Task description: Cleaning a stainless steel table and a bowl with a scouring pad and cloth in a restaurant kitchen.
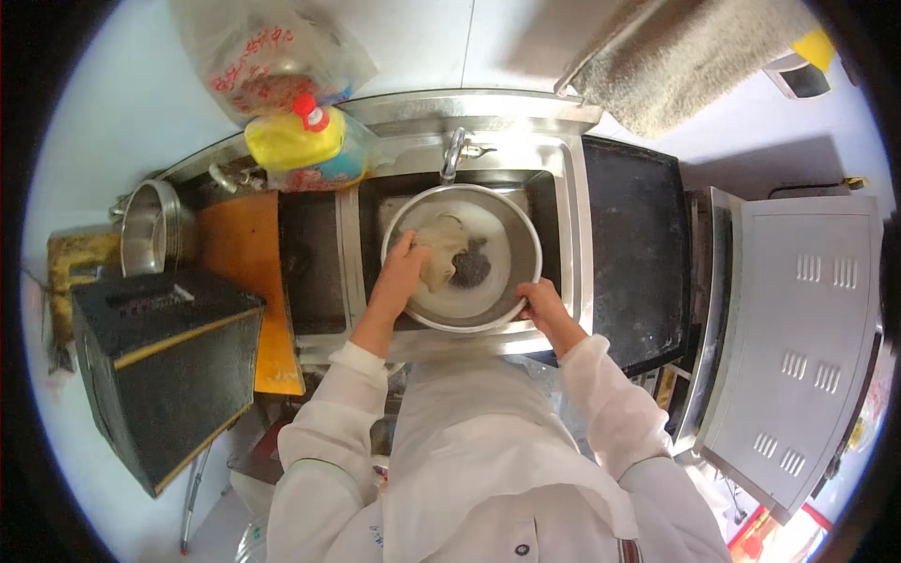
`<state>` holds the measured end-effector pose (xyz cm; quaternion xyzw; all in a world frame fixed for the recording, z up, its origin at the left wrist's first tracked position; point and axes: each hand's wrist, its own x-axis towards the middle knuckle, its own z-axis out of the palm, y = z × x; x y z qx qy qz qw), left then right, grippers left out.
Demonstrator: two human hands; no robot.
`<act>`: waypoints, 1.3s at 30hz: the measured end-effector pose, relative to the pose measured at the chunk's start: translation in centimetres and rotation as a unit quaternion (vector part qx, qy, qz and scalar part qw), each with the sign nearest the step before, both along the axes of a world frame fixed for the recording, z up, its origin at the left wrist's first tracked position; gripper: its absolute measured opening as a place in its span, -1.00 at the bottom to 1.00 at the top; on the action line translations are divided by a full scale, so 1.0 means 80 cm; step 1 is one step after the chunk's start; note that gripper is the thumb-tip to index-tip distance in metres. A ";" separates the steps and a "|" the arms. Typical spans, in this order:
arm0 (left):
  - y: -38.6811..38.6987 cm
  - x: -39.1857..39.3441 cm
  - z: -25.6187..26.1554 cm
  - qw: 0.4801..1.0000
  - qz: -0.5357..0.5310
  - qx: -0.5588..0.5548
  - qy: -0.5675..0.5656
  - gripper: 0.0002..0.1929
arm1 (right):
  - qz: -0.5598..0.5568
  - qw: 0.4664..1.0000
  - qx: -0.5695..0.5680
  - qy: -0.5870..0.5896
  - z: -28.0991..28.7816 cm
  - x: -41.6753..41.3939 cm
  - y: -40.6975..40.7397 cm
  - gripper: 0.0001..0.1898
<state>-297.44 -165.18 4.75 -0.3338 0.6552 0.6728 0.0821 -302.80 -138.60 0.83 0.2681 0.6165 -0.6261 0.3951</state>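
A round metal basin (521,243) rests over the right-hand bowl of a stainless steel sink (574,246), beneath a chrome faucet (454,156). Whitish, foamy-looking liquid covers part of the basin's inside. My left hand (407,271) is inside the basin's left part, its fingers closed on a pale, wet cloth (443,250). At the lower right, my right hand (543,304) grips the basin's rim.
A yellow detergent jug (299,144) with a red cap stands behind the left sink bowl. Leftward are an orange board (246,225), stacked metal basins (144,229) and a black box (186,394). A black surface (633,246) and a grey metal cabinet (795,310) lie to the right.
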 end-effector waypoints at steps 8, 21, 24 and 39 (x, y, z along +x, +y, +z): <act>-0.051 -0.037 0.045 0.958 0.132 0.225 0.117 -0.62 | -0.038 0.970 -0.074 -0.229 -0.056 -0.017 -0.045 -0.79; -0.021 -0.096 0.262 0.969 0.148 0.022 0.197 -0.36 | -0.093 0.797 -0.332 -0.496 -0.156 0.040 -0.081 -0.76; -0.013 -0.113 0.275 0.971 0.108 0.026 0.211 -0.35 | -0.060 0.745 -0.382 -0.544 -0.166 0.050 -0.090 -0.63; -0.012 -0.097 0.300 0.949 0.210 -0.048 0.229 -0.44 | 0.145 0.957 -0.083 -0.239 -0.121 -0.009 -0.032 -0.70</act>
